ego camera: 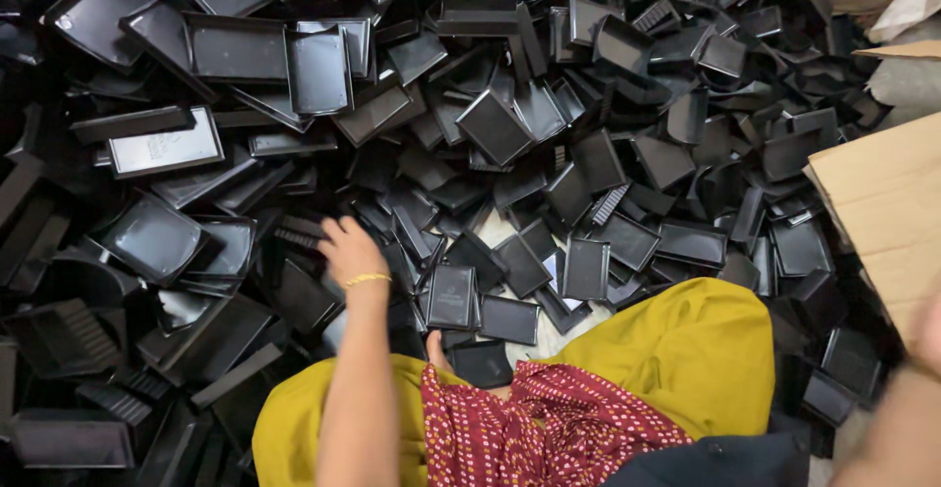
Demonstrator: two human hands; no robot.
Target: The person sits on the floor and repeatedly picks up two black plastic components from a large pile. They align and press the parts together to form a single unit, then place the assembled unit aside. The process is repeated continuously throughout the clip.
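Nearly all of the heap of black plastic trays [235, 51] lies loose and unsorted, from large trays on the left to smaller ones on the right. Left hand [348, 249] reaches into the pile, fingers curled down onto a tray, though whether they pinch it is hidden. Right hand [929, 335] is blurred beside the cardboard box [887, 198]; its fingers cannot be told.

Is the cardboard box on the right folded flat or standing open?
Cannot tell. Only a flat brown panel of the cardboard box shows; the rest is out of frame.
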